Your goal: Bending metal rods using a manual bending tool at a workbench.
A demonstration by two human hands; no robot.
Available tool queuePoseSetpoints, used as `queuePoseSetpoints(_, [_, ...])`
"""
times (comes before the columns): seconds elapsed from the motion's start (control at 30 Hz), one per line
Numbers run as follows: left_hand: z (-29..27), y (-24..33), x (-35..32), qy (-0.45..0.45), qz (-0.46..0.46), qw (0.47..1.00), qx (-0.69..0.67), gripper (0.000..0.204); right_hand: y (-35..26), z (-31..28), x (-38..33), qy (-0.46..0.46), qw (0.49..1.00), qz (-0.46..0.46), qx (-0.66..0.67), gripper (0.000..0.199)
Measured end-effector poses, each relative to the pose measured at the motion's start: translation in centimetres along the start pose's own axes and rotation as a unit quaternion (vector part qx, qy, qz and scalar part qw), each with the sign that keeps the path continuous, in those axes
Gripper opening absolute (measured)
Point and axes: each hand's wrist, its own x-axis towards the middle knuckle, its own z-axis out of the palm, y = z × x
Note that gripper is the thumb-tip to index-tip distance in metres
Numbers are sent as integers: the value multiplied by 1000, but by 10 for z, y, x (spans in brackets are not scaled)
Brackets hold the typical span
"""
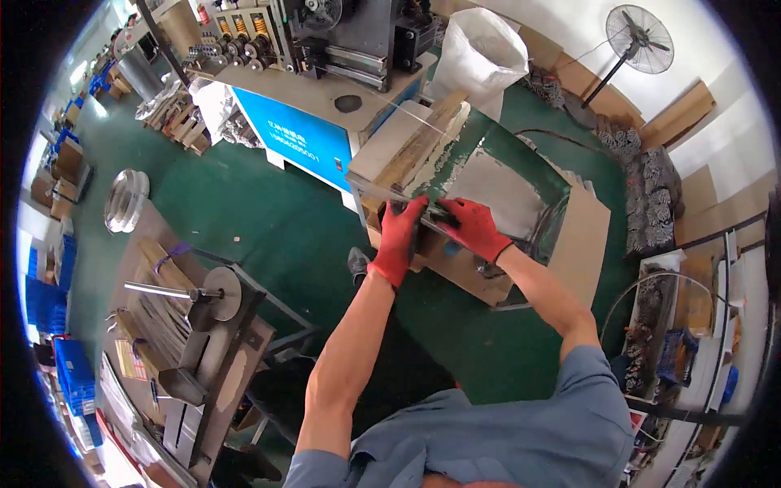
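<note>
A slim metallic-looking piece [429, 220] sits between the two gloved hands, at the near edge of the worn green counter [496, 191]. The left grip [401, 231] has its fingers curled in on the piece's left side, and the right grip [472, 226] appears closed on it from the right. The gloves cover most of its outline, so its shape and how firmly it is pinched cannot be told. With something this small, uneven pressure between the two grips could twist it loose, and it might drop past the counter's edge to the green floor [317, 211] below.

Just beyond the grips, the counter's coating is flaked, with a bare grey patch [500, 187] to the right; a glove fingertip could snag on a rough lip there. The wooden block [407, 159] just beyond the left grip leaves that hand less room, so a knuckle could knock against it. To the right, cardboard [582, 244] juts out past the counter and could catch the right sleeve [590, 382] if that arm swung wide.

Farther out, beyond both grips, stands an open white woven sack [480, 53]. To its right, a dark cable [561, 137] trails over the floor, a likely trip for anyone stepping around that side.
</note>
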Motion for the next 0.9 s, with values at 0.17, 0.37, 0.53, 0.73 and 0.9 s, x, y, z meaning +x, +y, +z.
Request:
queuePoseSetpoints(0.17, [4,25,-34,-49,47,994,80,54,-9,-22,18,43,992,-10,118,30])
queuePoseSetpoints(0.37, [-51,37,-70,-12,23,988,154,47,-8,-116,51,306,937,47,162,20])
queuePoseSetpoints(0.53, [-123,34,-103,99,-15,963,250,49,52,-152,62,391,885,97,231,20])
queuePoseSetpoints(0.73, [-204,27,-142,147,-13,938,313,51,89,-143,58,481,829,102,268,17])
queuePoseSetpoints(0.9, [-208,24,-166,168,-16,938,304,50,106,-125,46,475,785,115,381,18])
